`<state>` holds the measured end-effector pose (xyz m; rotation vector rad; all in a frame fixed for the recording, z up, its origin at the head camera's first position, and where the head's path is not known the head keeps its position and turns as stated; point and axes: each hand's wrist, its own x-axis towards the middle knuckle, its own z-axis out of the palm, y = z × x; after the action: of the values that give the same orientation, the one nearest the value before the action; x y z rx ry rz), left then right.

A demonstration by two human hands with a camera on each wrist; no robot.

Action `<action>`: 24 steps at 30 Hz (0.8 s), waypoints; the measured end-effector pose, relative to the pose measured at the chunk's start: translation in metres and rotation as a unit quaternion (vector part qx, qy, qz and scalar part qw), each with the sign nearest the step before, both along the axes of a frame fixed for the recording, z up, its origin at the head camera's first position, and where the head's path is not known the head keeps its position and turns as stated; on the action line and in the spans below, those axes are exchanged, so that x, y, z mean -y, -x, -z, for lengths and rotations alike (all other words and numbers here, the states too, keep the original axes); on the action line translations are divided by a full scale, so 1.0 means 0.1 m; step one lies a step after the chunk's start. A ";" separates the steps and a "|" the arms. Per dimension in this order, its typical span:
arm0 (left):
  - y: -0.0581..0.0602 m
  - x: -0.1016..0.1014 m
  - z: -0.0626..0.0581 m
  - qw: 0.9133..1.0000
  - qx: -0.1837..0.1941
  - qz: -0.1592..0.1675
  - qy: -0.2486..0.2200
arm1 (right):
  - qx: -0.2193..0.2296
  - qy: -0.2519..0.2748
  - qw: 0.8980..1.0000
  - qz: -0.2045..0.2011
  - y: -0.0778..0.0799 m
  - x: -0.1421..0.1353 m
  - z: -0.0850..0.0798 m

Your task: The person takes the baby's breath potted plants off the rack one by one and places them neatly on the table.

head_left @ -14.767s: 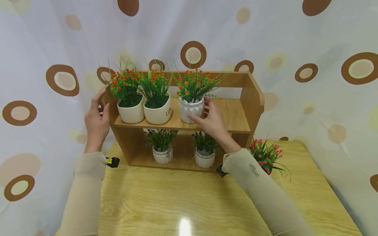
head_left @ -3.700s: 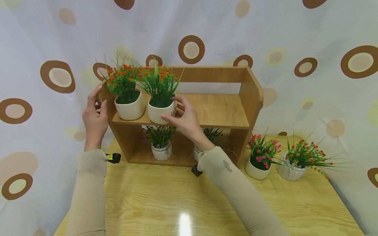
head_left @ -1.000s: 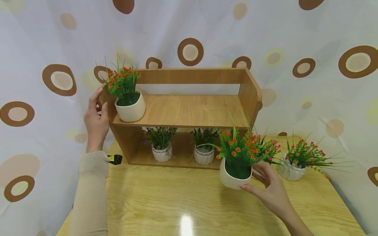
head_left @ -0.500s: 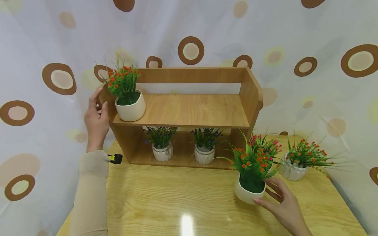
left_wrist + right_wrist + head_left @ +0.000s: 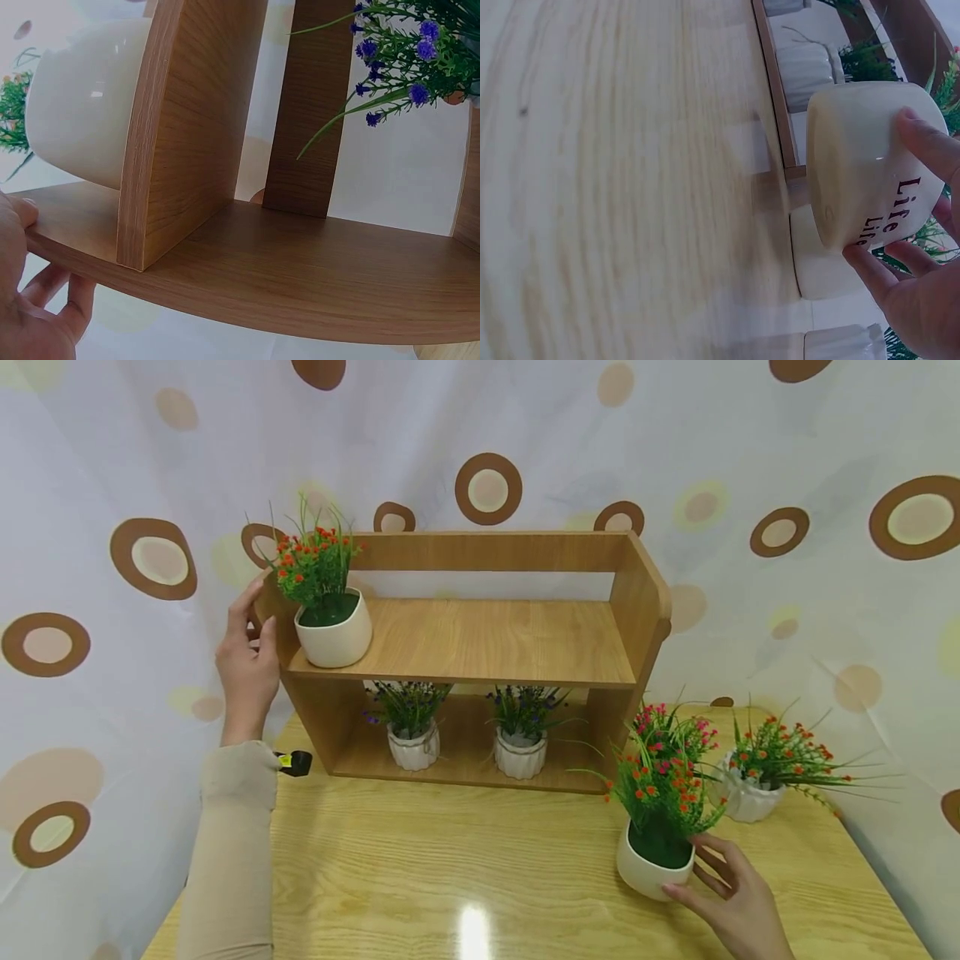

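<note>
"Life" pot [image 5: 870,161], shelf [image 5: 495,635] to right hand [image 5: 738,897]

The left sleeve [image 5: 231,852] is long, made of plain beige cloth, and ends in a rumpled, uneven cuff [image 5: 238,768]. A small black camera [image 5: 300,764] with a yellow label [image 5: 285,762] juts out beside the cuff.

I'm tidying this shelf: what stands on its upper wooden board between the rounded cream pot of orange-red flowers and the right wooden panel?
Nothing; the head view shows bare upper board from the cream pot to the right panel.
</note>
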<state>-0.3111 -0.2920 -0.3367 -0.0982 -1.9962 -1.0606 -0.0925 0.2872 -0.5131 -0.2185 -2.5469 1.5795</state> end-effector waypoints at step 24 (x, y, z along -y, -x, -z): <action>0.00 0.00 0.01 1.000 -0.001 -0.003 0.000 | 0.049 0.011 0.999 0.004 -0.02 -0.18 0.20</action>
<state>-0.3116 -0.2918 -0.3379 -0.0930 -1.9934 -1.0567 -0.0907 0.3052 -0.5328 -0.3157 -2.5994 1.6336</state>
